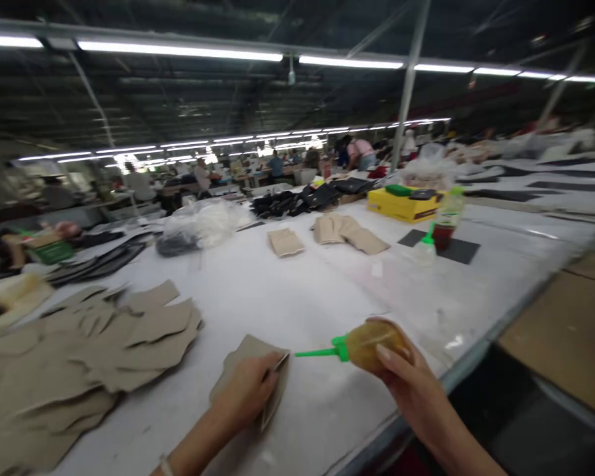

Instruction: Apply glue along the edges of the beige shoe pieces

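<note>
My left hand (pixel 248 390) is closed on a beige fabric piece (pixel 245 350) above the white table (pixel 218 291), with the piece's right edge bent up between thumb and fingers. In my right hand (pixel 406 370) is a glue bottle (pixel 371 345), a soft squeeze bottle of amber liquid with a green nozzle (pixel 317 352). It lies sideways in the grip, and the nozzle tip points left, close to the edge of the fabric piece. Whether the tip touches the piece I cannot tell.
Loose beige pieces (pixel 143 344) are heaped at the left. Farther back lie small beige stacks (pixel 285 242), a plastic bag (pixel 208 221) and black pieces (pixel 297 201). A yellow box (pixel 401 205), a bottle of dark red liquid (pixel 446 221) and a small green-capped bottle (pixel 425 251) stand at the right.
</note>
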Action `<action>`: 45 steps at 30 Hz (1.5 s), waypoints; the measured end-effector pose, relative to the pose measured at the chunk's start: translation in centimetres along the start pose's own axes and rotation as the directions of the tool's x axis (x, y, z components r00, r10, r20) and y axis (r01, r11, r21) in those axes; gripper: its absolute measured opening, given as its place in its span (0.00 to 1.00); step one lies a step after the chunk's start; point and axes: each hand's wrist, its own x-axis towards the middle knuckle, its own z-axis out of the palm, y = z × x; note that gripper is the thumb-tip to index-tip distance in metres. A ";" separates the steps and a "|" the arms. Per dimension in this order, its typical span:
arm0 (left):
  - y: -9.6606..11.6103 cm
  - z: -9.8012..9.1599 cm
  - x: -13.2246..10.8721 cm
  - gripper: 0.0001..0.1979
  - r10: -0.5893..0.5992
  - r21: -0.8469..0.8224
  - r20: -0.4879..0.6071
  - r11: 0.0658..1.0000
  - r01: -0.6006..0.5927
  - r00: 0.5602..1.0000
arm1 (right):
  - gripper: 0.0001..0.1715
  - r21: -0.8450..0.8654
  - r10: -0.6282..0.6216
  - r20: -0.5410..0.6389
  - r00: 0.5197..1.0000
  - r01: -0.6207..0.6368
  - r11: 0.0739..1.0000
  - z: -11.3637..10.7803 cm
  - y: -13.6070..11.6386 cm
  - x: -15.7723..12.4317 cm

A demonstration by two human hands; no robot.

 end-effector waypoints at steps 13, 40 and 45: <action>-0.4 0.1 0.3 0.18 0.251 0.398 0.314 0.841 -0.367 0.916 | 0.27 -0.813 -0.330 0.469 0.819 0.546 0.201 1.3 1.7 1.8; 0.3 1.0 -0.2 0.11 0.169 0.529 0.280 0.794 -0.299 0.945 | 0.26 -0.861 -0.316 0.436 0.842 0.493 0.126 1.8 2.5 1.8; 0.2 1.0 -0.2 0.12 0.160 0.534 0.279 0.793 -0.292 0.947 | 0.26 -0.860 -0.323 0.437 0.840 0.495 0.125 1.6 2.6 1.8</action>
